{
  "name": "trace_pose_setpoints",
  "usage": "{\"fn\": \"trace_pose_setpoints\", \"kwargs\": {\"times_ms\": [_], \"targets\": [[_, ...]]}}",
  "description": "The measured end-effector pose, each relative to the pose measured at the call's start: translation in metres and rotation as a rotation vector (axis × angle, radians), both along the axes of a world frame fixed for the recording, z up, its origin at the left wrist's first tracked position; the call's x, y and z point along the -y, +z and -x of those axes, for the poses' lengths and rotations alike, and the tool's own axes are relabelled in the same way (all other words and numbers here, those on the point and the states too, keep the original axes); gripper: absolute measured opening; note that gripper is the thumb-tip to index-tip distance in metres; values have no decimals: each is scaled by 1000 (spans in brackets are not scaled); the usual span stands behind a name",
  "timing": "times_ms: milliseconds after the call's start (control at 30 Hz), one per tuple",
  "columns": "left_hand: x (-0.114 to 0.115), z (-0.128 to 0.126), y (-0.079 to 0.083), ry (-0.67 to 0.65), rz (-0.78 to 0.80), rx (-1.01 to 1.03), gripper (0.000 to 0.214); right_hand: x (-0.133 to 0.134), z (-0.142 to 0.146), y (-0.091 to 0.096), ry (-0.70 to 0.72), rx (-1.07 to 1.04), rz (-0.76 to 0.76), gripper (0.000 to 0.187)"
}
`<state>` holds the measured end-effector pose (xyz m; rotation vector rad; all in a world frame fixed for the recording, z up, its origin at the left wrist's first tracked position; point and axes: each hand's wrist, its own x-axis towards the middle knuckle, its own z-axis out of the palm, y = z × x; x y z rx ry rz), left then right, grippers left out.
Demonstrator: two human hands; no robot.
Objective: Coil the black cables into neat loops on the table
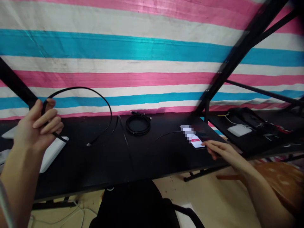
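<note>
My left hand (39,125) is raised at the left, fingers closed round a black cable (95,91). The cable arcs up and over to the right, and its plug end rests on the black table (147,158). My right hand (222,151) reaches to the right side of the table, fingers stretched out, with the fingertips touching a smartphone (196,142) whose screen is lit. A second black cable (138,124), wound into a coil, lies in the middle of the table near the back.
A flat white device (51,153) lies under my left hand. A striped pink, blue and white cloth hangs behind the table. Black frame bars cross at the right. A lower black shelf (261,139) holds a white box (239,129) and wires. A black chair (137,205) stands below.
</note>
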<state>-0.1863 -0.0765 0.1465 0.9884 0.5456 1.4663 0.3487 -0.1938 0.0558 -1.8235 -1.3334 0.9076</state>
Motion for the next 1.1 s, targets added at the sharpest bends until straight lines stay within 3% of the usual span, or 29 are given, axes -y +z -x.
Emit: {"fn": "trace_pose_setpoints", "kwargs": {"times_ms": [200,300,400,467,567,667,833,967,1100], "targets": [[22,-55,23,-141,-112,-173,40,-49,75,-9,318,92,211,45],[30,-78,27,-181,-170,-232,35,-71,106,-9,431,133,124,43],[34,-93,31,-190,-193,-273,37,-80,137,7,413,149,-96,45],[35,-99,33,-183,-209,-289,36,-76,163,24,417,-5,-147,51],[37,-101,36,-165,-237,-286,35,-62,204,49,611,-380,0,57],[37,-94,37,-124,-274,-255,35,-51,229,62,598,-515,11,59],[26,-55,31,13,-300,-123,34,-53,213,69,424,-776,61,22],[6,-11,21,-23,-98,101,37,-48,181,82,323,-741,84,22],[-10,27,5,-25,-50,279,35,-32,159,103,218,-603,32,37]]}}
